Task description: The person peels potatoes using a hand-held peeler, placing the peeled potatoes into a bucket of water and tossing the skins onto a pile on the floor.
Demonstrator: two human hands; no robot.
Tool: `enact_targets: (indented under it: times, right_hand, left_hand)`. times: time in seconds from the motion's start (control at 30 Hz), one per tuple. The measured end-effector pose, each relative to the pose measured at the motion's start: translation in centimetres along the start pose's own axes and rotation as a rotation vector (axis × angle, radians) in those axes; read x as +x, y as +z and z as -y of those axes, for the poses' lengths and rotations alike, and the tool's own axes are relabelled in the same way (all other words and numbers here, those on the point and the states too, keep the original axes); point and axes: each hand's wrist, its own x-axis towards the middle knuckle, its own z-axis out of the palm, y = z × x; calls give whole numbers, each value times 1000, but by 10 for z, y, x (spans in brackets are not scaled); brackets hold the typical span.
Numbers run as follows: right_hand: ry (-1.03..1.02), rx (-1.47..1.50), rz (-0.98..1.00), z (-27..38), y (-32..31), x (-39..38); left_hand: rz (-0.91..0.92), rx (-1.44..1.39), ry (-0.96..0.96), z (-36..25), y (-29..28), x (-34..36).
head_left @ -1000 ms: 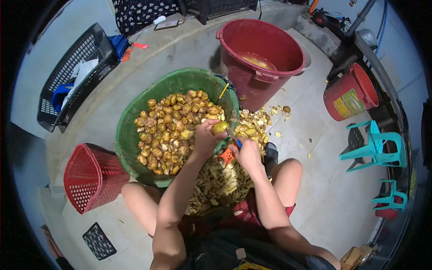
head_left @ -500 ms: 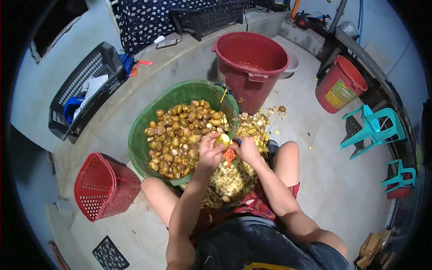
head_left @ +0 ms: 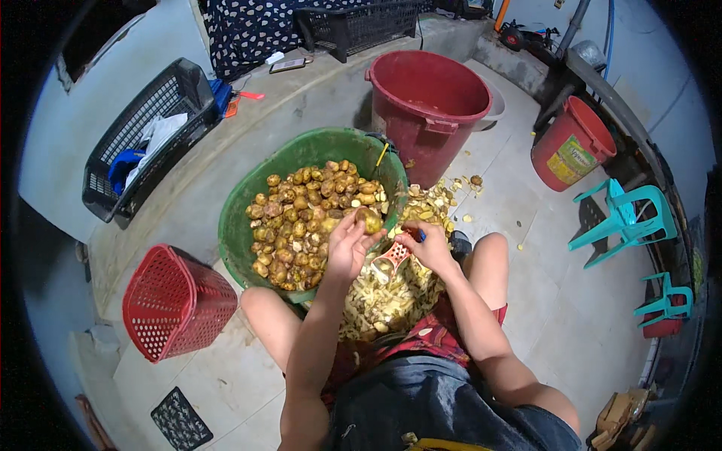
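One potato [head_left: 368, 219] is above the tub [head_left: 331, 143], just inside its right rim; the left hand [head_left: 348, 248] pinches it between thumb and fingers, apparently to present it to the right hand [head_left: 432, 249]; the right hand is curled about one blue handle [head_left: 423, 235], its working end not discernible; one orange piece [head_left: 393, 258] is below the right hand, gripped or loose cannot be told; the tub bears potatoes [head_left: 301, 225], too many to count, probably set there for short reach; one heap of cuttings [head_left: 387, 304] lies outside the tub's near right edge, likely so that pieces fall clear; one bin [head_left: 421, 143] stands at the tub's far right rim, presumably within arm's reach; one basket [head_left: 177, 308] stands left of the tub; farther out: two crates [head_left: 361, 34], one bucket [head_left: 556, 143], two chairs [head_left: 623, 216].
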Motion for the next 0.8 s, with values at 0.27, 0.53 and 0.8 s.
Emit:
enact_targets:
  times: [0.27, 0.53, 0.8]
  right_hand:
    - [69, -252, 121, 2, -4, 3]
    - [126, 342, -115, -35, -43, 26]
    - [-48, 361, -43, -16, -19, 24]
  left_hand:
    - [-32, 340, 44, 9, 6, -2]
    - [118, 354, -26, 4, 2, -3]
    - [145, 258, -80, 14, 15, -12]
